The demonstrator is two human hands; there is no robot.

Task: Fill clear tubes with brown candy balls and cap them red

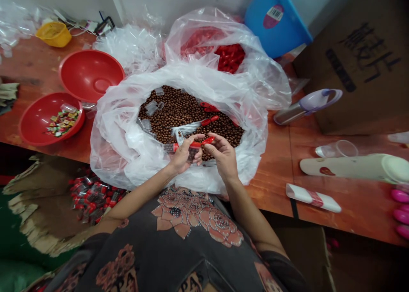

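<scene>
My left hand [184, 156] is closed around small clear plastic containers [192, 154] with red parts; brown balls show inside, and fingers hide some of them. My right hand [224, 156] pinches the end of a red plastic piece [208, 141] that reaches across to the left hand. Both hands are over a large clear plastic bag [115, 125] with its mouth spread wide, full of small brown balls [179, 104]. On the balls lie empty clear containers [151, 108], red pieces [207, 107] and a clear scoop-like item with a red handle [209, 120].
Behind is a bag of red plastic parts [231, 57] beside a blue bin [276, 21]. Two red bowls [92, 72] stand left, the nearer one holding small colourful pieces [64, 121]. Filled red-capped containers [94, 196] lie in a carton below. Bottles [341, 166] and a cardboard box [358, 70] are right.
</scene>
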